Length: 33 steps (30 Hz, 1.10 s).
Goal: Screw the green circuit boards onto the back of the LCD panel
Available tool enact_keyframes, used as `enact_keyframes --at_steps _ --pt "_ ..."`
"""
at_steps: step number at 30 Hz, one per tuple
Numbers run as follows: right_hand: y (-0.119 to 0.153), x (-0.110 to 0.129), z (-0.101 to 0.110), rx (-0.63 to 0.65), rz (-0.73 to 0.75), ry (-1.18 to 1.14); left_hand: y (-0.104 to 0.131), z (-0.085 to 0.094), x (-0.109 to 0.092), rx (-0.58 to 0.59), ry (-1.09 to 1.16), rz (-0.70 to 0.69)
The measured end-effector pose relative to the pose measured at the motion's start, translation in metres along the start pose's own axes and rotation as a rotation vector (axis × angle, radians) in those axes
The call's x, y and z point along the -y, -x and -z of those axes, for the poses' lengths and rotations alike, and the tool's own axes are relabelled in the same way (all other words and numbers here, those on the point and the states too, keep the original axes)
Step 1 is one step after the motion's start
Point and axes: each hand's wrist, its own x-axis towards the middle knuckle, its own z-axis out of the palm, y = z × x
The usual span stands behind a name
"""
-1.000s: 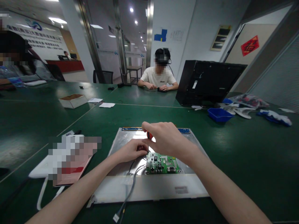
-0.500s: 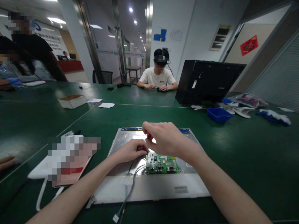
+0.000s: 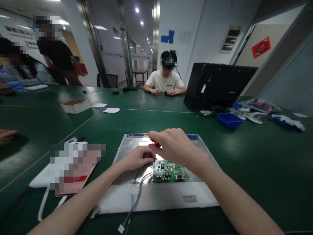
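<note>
While R hand (image 3: 174,145) grips a red-black tool (image 3: 156,143) over the panel (image 3: 160,195), L hand (image 3: 140,158) is half curled at the board's (image 3: 170,171) 11 o'clock corner; can't tell if it's grasping anything. Board lies on panel, approx. center. Cables (image 3: 140,192) run from board's 9 o'clock side to 7 o'clock, w/ white plug (image 3: 121,228) past panel edge. Blue tray (image 3: 230,120) at 2 o'clock.

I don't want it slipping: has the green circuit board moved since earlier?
No, the green circuit board sits at the same spot on the display panel.
</note>
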Motion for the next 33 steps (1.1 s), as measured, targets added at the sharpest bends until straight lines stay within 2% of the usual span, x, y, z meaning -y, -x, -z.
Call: enact_keyframes --at_steps 8,17,26,30,33 --pt "0.003 -0.007 0.005 0.076 -0.045 -0.037 0.0 0.001 -0.002 0.015 0.009 -0.036" --pt "0.001 -0.005 0.0 -0.022 -0.08 0.079 0.0 0.0 -0.001 0.04 0.024 0.035" --pt "0.0 -0.004 0.001 0.017 -0.061 -0.006 -0.001 0.0 0.001 -0.004 -0.005 -0.012" --pt "0.003 -0.007 0.006 0.055 -0.03 -0.063 -0.001 0.001 0.0 0.007 0.019 -0.016" --pt "0.004 -0.008 0.006 0.038 -0.06 -0.031 0.0 0.001 -0.003 0.011 0.043 -0.008"
